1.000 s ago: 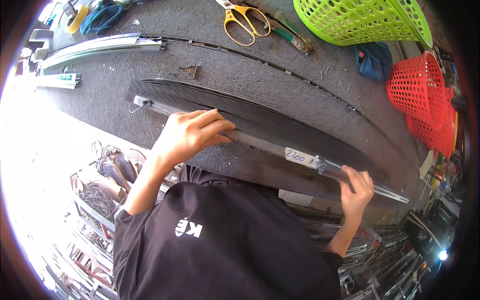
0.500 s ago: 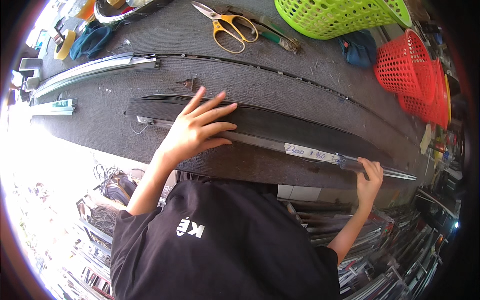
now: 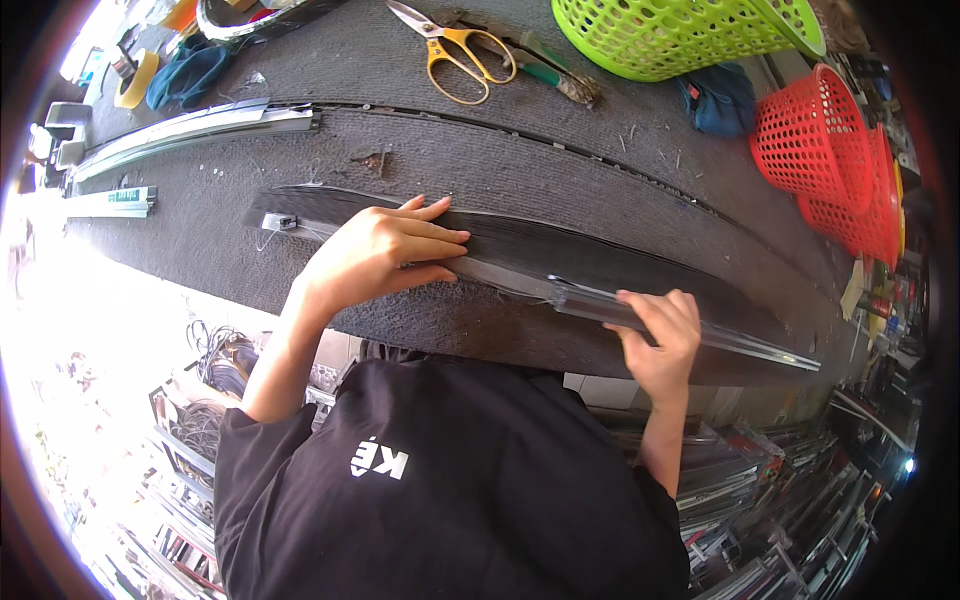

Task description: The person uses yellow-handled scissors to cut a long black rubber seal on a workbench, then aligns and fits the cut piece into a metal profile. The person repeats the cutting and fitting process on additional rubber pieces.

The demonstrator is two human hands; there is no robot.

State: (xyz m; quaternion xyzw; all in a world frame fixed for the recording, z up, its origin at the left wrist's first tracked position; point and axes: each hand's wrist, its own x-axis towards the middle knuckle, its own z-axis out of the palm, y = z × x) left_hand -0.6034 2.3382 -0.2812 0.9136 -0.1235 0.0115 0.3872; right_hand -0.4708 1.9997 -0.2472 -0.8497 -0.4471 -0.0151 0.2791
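Observation:
A long black stack of pleated screen mesh [image 3: 580, 250] lies across the workbench in front of me. My left hand [image 3: 385, 250] is closed over its left part, fingers across the top and thumb along the near edge. My right hand [image 3: 660, 330] grips a grey metal profile [image 3: 590, 301] on the mesh's near edge, to the right of my left hand. The profile's left end shows loose strands, and its thin far end reaches right past my hand. At the mesh's left end sits a small pale end piece [image 3: 283, 222] with a thin thread hanging from it.
Yellow-handled scissors [image 3: 465, 55] and green-handled pliers [image 3: 545, 68] lie behind the mesh. A green basket [image 3: 670, 40] and red baskets [image 3: 810, 130] stand at the back right. Metal profiles [image 3: 200, 135], tape [image 3: 137, 80] and a blue cloth [image 3: 188, 75] lie at left.
My right hand has moved left along the mesh, and the profile's end is now nearer my left hand. The white label is out of sight. My left hand's spread fingers have drawn together.

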